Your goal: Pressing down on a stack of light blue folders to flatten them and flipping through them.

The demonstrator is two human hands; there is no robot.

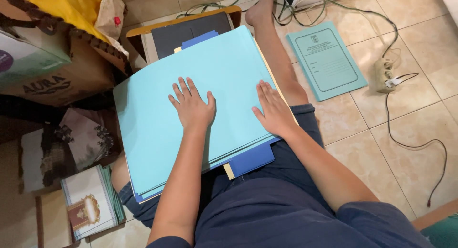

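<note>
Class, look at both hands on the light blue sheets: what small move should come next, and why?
Probably square the stack: the left hand and right hand lie flat on the light blue sheets, whose lower edges fan out unevenly over a dark blue folder.

Under my left hand (192, 108) and right hand (273, 110) the top sheet of paper (157, 119) is plain light blue. The stack (248, 159) beneath it shows edges of darker blue, with a strip of pale yellow. My shorts (267, 210) are dark navy. On the beige tiled floor (415, 109) lies a teal folder (327, 59) with dark printed lines and a thin border. The power strip (384, 75) is cream; its cable (420, 145) is dark. The booklets (90, 202) at my left are white with green edges and a gold-and-red emblem. A bag (62, 4) up there is bright yellow.
</note>
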